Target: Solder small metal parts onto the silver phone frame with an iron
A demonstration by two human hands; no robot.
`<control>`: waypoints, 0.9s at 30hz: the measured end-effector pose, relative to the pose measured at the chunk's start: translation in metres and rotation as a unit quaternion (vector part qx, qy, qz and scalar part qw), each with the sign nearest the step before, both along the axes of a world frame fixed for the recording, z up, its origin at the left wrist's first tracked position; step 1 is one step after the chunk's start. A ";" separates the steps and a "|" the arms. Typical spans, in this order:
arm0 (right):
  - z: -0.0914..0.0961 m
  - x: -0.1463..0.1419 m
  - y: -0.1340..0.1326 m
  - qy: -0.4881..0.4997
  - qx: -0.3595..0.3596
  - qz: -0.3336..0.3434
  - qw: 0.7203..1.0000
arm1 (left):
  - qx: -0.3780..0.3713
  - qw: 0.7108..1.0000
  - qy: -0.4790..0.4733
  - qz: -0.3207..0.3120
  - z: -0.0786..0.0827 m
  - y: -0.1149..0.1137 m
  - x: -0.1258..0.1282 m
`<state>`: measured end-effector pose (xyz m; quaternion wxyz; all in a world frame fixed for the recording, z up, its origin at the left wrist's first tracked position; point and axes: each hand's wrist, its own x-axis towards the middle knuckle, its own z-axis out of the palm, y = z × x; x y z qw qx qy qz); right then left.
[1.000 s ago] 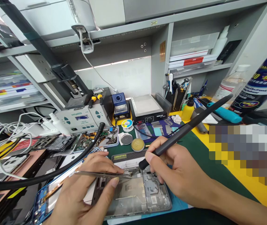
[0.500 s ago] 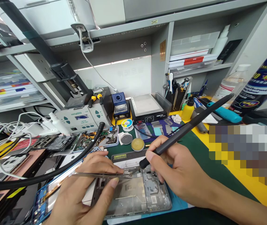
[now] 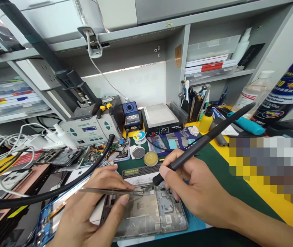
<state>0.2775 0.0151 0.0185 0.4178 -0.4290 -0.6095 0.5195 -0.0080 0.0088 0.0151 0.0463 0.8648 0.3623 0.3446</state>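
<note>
A pair of metal tweezers (image 3: 97, 190) is pinched between the thumb and fingers of my left hand (image 3: 87, 206), tips pointing right. My right hand (image 3: 200, 188) grips a black soldering iron (image 3: 195, 147) like a pen. Its metal tip slants down to the left, close beside the tweezer tips. Both tools meet over the upper part of an opened grey phone frame (image 3: 146, 218), which lies under my hands. Whether the tips touch the frame, or hold a small part, is too fine to make out.
A thick black hose (image 3: 84, 171) curves across the left over phone parts. Behind the phone frame stand a yellow paste tin (image 3: 150, 159), a solder reel (image 3: 139, 136), a heating plate (image 3: 160, 118) and a blue soldering station (image 3: 131, 115). A yellow bottle (image 3: 206, 120) stands to the right.
Both hands hold almost the same pose. The tweezers and iron tip have shifted only very slightly over the phone frame.
</note>
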 end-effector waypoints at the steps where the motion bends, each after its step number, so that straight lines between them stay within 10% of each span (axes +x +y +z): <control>1: 0.000 0.000 0.000 0.000 -0.001 0.000 1.000 | -0.001 1.000 -0.003 0.001 0.000 -0.001 0.000; 27: -0.002 -0.001 -0.001 0.012 -0.006 0.005 1.000 | -0.007 1.000 0.019 0.010 -0.002 -0.001 -0.002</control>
